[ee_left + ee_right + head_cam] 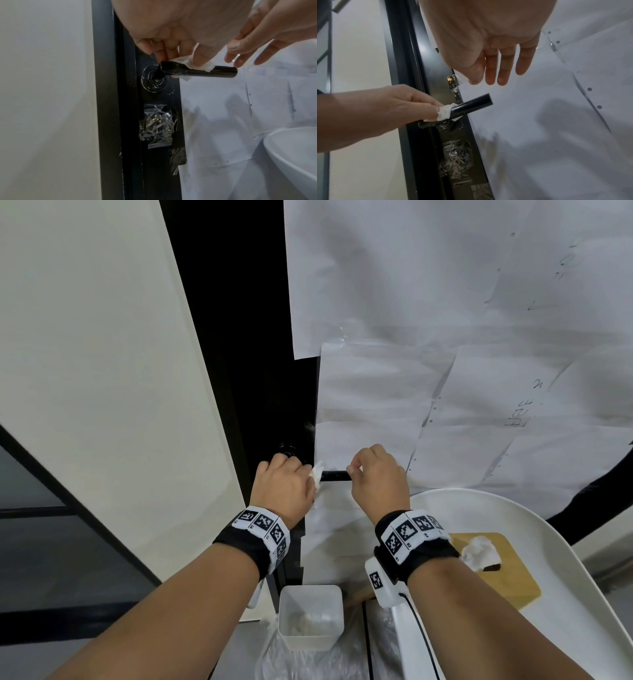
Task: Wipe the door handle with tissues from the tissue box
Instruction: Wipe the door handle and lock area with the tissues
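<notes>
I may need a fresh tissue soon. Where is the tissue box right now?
In the head view the tissue box sits at lower right on the white chair, just beyond the right hand's wrist.

black door handle (214, 73) horizontal, crumpled white tissue (197, 65) wrapped near its base, wooden tissue box (507, 570) on white chair seat

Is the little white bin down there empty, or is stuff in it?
Not empty. The white bin has crumpled tissues lying at its bottom.
</notes>
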Tool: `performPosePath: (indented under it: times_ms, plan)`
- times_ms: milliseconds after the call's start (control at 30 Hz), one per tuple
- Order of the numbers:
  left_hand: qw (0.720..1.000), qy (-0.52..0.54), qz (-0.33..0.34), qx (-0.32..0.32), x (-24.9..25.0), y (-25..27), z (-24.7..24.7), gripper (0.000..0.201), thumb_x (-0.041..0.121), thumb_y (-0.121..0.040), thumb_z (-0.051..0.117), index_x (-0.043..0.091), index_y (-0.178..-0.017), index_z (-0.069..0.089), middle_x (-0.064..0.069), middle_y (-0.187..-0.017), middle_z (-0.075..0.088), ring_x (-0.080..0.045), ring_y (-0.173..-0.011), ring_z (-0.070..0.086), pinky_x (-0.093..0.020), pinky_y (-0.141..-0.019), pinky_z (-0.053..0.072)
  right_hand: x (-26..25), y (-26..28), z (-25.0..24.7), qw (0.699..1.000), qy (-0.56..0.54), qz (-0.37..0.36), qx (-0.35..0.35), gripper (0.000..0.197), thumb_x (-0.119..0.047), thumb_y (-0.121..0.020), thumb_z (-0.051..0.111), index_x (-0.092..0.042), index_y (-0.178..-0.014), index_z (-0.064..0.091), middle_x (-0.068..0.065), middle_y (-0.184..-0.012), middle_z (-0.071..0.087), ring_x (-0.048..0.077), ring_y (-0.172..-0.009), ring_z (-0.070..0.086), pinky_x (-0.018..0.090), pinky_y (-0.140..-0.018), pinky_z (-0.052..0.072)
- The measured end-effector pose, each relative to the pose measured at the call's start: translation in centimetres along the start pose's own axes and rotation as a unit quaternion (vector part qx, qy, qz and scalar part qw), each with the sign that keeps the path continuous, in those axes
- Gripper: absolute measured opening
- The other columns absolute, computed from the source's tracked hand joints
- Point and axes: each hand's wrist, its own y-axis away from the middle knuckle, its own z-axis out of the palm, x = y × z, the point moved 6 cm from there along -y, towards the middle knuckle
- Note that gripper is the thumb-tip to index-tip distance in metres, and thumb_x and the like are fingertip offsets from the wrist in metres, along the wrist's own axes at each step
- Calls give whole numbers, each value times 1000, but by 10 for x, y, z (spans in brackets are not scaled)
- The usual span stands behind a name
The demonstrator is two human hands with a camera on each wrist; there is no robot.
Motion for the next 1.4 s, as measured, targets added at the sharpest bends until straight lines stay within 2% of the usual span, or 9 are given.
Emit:
performPosePath:
  times_ms: [267,433,567,667,800,933,1067,1233,1400]
  plan:
    - [1000,-4,-20,14,-3,-2,3,31,42,-92,42,27,-90,68,10,-83,67,-19,-93,53,-37,-74,36,6,0,4,999,18,19,-33,18,-11,-91,45,-18,-92,62,-1,-93,59,25,-92,52,34,-75,29]
    - [1000,-1,-7,-11,-1,-6,14,15,29,-91,52,29,-97,67,11,-84,67,-19,-99,52,-36,-75,31,6,2,2,999,8,16,-43,36,-7,-93,41,-22,-122,57,0,-109,65,26,-104,52,37,-84,34]
    - [1000,23,-9,-17,12,-8,16,17,28,-92,50,30,-101,65,12,-87,69,-17,-99,52,-35,-74,29,4,6,4,998,-13,15,-66,46,-4,-90,40,-23,-131,48,1,-105,68,26,-102,56,37,-87,35]
    - [999,37,-2,-16,27,-12,17,7,26,-91,53,28,-88,59,12,-80,66,-16,-93,51,-32,-72,24,2,8,2,998,-14,9,-58,44,-7,-92,39,-21,-134,45,8,-96,67,29,-95,58,37,-85,37]
    - [999,39,5,-9,34,-13,20,6,29,-91,55,29,-85,55,12,-76,63,-15,-88,49,-32,-71,25,4,8,2,998,-18,5,-59,46,-5,-90,43,-18,-135,44,8,-96,68,31,-92,59,39,-84,41]
    - [1000,8,8,11,17,-6,14,17,38,-93,49,32,-98,64,13,-87,67,-17,-93,51,-35,-73,29,5,5,6,998,-11,-13,-66,42,-10,-93,41,-22,-133,47,7,-105,65,31,-97,57,40,-83,44]
    - [1000,-23,-12,17,-9,6,6,27,26,-85,64,34,-111,64,10,-100,61,-22,-95,52,-37,-73,38,-7,7,15,996,27,-65,-55,45,-10,-90,49,-30,-130,52,4,-126,53,28,-109,51,41,-87,41]
    - [999,-37,-11,12,-20,7,3,25,30,-83,69,30,-107,66,7,-101,59,-22,-94,51,-36,-71,39,-38,18,30,985,97,-131,-51,58,-6,-77,55,-34,-127,53,5,-128,51,30,-112,49,43,-87,40]
    - [999,-27,-13,18,-19,5,4,16,32,-82,69,27,-97,69,7,-98,59,-22,-89,51,-35,-69,41,-44,21,20,974,166,-149,-49,46,-10,-76,48,-25,-117,62,5,-119,56,31,-111,49,49,-94,36]
